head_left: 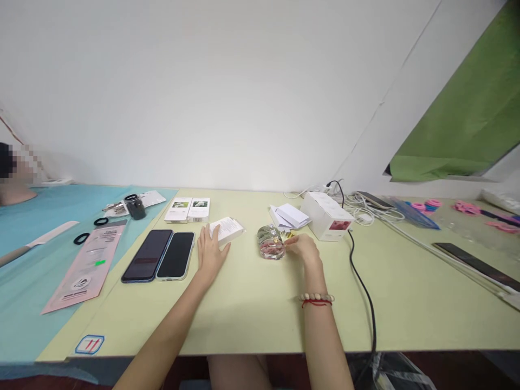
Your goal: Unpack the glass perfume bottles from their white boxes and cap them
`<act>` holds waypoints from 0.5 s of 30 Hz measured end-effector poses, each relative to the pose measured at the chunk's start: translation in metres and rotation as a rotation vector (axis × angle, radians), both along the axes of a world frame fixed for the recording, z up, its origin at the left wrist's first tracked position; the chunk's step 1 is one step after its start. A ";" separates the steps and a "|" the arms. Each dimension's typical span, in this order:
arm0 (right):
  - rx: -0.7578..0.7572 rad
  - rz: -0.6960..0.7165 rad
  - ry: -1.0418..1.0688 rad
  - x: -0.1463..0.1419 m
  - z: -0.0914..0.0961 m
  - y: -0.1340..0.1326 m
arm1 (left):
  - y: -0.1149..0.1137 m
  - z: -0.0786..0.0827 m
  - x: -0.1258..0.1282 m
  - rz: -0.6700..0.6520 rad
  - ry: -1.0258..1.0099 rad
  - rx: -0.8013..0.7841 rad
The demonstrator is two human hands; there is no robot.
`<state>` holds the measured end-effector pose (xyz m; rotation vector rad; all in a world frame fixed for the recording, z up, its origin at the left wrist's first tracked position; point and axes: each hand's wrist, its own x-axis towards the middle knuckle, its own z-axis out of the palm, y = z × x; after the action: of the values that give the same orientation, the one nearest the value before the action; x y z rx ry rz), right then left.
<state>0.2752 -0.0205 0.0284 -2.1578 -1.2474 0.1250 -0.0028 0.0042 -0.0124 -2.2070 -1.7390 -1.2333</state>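
"Where was the shiny green-and-pink object [271,242]?"

"On the yellow-green table [252,314], near the middle, between the two hands. The right hand [304,249] was at its right edge — fingers bent, tips touching it or just beside it."

"Gripping it?"

"I couldn't tell; the back of the hand hid too much. Something gold-coloured [289,234] showed just behind the fingers. A beaded bracelet [317,297] and a red cord [317,304] circled that wrist."

"And the left hand [210,252]?"

"Open, palm down, with fingers spread and the tips over the near left end of a small white box [227,230], which lay flat."

"What was around them?"

"Two upright-printed cartons [179,210] sat side by side behind the left hand, and two dark-screened phones [148,255] lay next to each other on its left. Folded white papers [289,215] lay behind the object, touching or just beside a larger white box [327,216]."

"Farther out?"

"A black cable [361,276] ran down over the table's front edge on the right. To the left — a pink packet [87,271] lay partly on a blue cloth [24,233], with a dark jar [135,207] beyond it."
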 end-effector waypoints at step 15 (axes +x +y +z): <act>-0.076 -0.061 0.010 -0.018 0.007 0.003 | 0.004 -0.001 -0.004 -0.054 -0.077 -0.140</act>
<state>0.2571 -0.0179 0.0357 -2.2550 -1.1878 0.1597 -0.0070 0.0085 -0.0134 -2.3264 -1.8604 -1.2606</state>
